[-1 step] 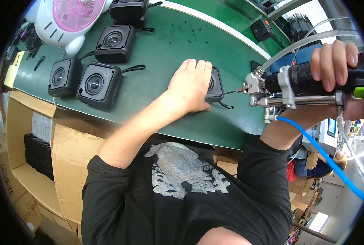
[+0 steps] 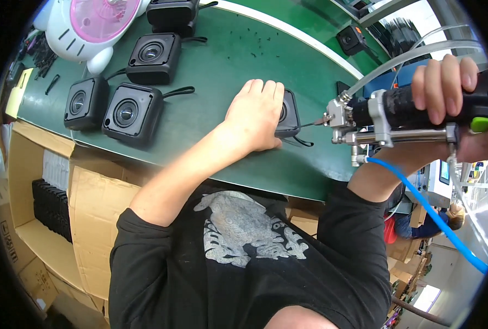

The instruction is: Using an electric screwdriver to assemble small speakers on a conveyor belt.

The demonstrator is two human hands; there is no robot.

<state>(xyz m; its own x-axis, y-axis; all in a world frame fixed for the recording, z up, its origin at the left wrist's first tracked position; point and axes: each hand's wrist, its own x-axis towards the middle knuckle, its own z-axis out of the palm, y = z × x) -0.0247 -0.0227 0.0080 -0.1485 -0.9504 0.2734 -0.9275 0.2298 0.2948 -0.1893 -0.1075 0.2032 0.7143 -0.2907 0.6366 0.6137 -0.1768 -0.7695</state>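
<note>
My left hand [image 2: 256,116] lies over a black square box with a round front, like a small speaker [image 2: 291,112]. Its fingers wrap round the box and cover most of it. From the near right edge of that box sticks out a black wrist strap [image 2: 304,143]. My right hand [image 2: 438,90] grips a black powered screwdriver [image 2: 400,105] with metal fittings, held sideways at the right. The tool's thin bit [image 2: 311,124] points left and reaches the box's right side; whether it touches a screw is too small to tell.
Several similar black boxes [image 2: 127,113] stand at the left of the green table [image 2: 211,60]. Behind them is a white and pink fan [image 2: 85,46]. Small dark bits lie at the far side. An open carton [image 2: 98,203] sits below left. A blue hose [image 2: 414,189] trails from the tool.
My right hand and the screwdriver have shifted slightly left, toward the box. My left hand and the box have stayed in place.
</note>
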